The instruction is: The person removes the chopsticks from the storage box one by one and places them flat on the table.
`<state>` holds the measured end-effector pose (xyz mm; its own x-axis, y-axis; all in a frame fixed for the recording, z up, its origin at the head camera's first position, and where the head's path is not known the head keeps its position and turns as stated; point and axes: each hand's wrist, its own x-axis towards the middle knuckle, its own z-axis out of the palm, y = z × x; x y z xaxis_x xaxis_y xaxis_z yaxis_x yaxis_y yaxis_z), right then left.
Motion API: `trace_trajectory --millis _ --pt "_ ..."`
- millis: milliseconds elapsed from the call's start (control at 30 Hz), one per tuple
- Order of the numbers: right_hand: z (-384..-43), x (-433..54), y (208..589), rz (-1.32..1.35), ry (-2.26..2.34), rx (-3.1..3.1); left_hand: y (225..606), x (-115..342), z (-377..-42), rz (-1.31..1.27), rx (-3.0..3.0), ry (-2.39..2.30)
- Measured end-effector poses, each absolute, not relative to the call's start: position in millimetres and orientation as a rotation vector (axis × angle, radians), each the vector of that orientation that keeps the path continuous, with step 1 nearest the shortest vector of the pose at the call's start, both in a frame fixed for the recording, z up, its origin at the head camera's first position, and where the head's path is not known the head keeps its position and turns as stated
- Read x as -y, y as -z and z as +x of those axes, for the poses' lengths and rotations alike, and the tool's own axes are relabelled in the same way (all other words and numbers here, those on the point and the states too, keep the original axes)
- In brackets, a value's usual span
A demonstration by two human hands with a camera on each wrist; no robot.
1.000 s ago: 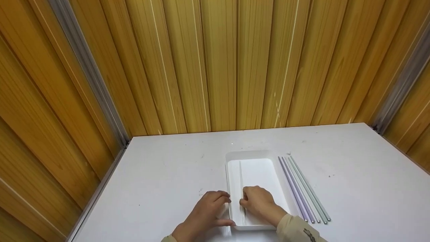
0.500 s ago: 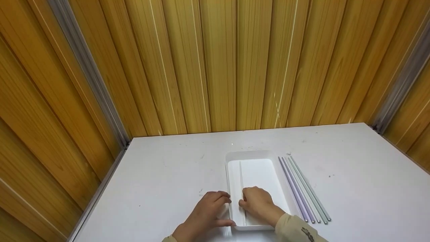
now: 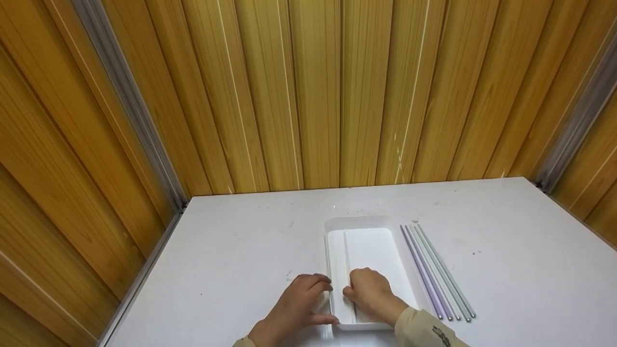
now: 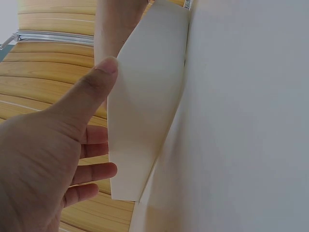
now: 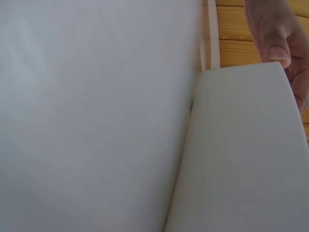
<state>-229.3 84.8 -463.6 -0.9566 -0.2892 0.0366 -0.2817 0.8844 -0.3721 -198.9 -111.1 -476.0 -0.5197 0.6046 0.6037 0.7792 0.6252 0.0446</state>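
Note:
A long white plastic tray (image 3: pixel 356 222) with rounded corners lies on the white table. Lengthwise inside it, left of centre, runs a thin white divider strip (image 3: pixel 346 250). My right hand (image 3: pixel 371 289) reaches into the tray and pinches this strip, thumb on its left side; the fingertips are hidden behind the knuckles. My left hand (image 3: pixel 301 301) rests at the near left corner, fingertips on the left rim and thumb on the near corner. In the left wrist view the left hand (image 4: pixel 48 145) touches the tray wall (image 4: pixel 145 96) with spread, nearly straight fingers.
To the right of the tray lie several slim chopsticks (image 3: pixel 446 279) side by side, purple, white and green, with silvery ends towards me. The white table (image 3: pixel 241 250) backs onto wood-patterned panels (image 3: pixel 313 96). A grey metal post (image 3: pixel 140 106) stands at the left corner.
The near end of the divider strip has shifted slightly to the right in the tray. Both hands have kept almost the same place.

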Motion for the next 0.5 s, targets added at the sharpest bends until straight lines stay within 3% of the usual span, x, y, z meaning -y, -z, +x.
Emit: trace_trajectory --millis 500 --pt "-227.8 -92.0 455.4 -0.373 0.629 -3.056 476.8 111.5 -198.9 -1.085 2.274 0.428"
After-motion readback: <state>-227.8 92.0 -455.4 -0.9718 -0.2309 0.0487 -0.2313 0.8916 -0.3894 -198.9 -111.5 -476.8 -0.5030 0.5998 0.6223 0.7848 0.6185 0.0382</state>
